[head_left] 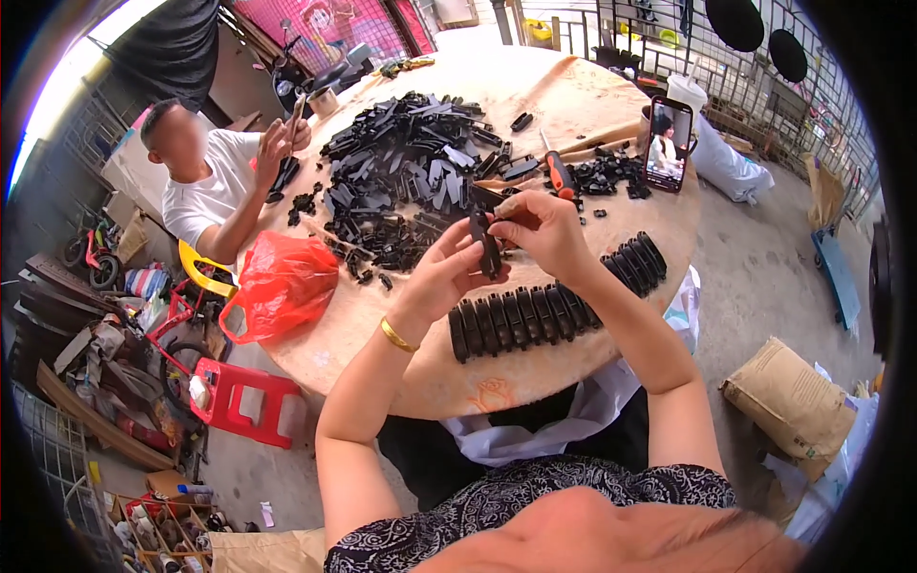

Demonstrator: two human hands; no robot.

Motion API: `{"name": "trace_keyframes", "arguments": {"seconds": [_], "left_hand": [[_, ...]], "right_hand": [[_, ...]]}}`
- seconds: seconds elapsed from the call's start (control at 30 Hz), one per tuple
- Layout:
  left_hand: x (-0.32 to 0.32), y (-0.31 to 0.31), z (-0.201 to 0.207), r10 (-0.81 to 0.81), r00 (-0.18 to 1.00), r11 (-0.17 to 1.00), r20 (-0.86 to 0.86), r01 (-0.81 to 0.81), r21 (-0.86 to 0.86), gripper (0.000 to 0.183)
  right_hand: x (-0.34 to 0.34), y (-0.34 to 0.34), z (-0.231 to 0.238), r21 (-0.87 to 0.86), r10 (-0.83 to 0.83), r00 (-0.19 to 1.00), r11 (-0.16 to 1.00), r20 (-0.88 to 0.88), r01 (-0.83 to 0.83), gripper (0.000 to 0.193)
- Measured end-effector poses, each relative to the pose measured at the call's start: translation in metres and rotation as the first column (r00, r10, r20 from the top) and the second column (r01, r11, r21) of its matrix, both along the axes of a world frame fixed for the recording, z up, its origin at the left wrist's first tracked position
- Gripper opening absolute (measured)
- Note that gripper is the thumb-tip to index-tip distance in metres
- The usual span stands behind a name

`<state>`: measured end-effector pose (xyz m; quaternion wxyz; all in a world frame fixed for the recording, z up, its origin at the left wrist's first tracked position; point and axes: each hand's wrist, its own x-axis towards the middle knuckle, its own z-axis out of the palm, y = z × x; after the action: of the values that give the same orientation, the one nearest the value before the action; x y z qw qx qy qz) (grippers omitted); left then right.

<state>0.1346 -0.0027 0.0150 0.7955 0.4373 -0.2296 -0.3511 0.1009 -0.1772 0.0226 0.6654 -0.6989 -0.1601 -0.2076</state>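
My left hand (441,272) holds a long, narrow black plastic part (488,252) upright over the table, fingers wrapped round it. Against the upper end of that part, my right hand (546,232) is closed in a pinch; what sits between its fingertips is too small to make out. Below my hands runs a row of black plastic pieces (521,323) standing side by side, continuing past my right forearm. Beyond them lies a large heap of loose black parts (411,177). Smaller black pieces (604,175) are piled near a screwdriver (560,176) with an orange and black handle.
A red plastic bag (287,282) lies at the table's left edge. Across on the left sits a co-worker (205,181) with raised hands. A phone (668,145) stands at the right edge, beside a white lidded cup (687,91). A red stool (246,401) is on the floor.
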Motion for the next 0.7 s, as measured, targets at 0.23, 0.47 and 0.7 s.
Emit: {"name": "trace_keyframes", "arguments": {"seconds": [0.23,0.47,0.7], "left_hand": [[-0.011,-0.004,-0.006,-0.002,1.0,1.0,-0.016,0.002,0.011,0.03],[-0.009,-0.004,-0.007,0.034,0.999,0.998,-0.026,-0.035,-0.046,0.031],[-0.007,-0.007,-0.005,0.104,0.993,0.994,0.058,-0.102,-0.031,0.031]], "right_hand": [[-0.01,-0.002,0.003,-0.267,-0.119,0.978,0.95,0.173,0.163,0.013],[-0.011,-0.006,0.001,-0.311,-0.087,0.966,0.936,0.242,0.162,0.009],[-0.006,-0.007,-0.006,-0.339,-0.206,0.9,0.876,0.383,0.344,0.012]]}}
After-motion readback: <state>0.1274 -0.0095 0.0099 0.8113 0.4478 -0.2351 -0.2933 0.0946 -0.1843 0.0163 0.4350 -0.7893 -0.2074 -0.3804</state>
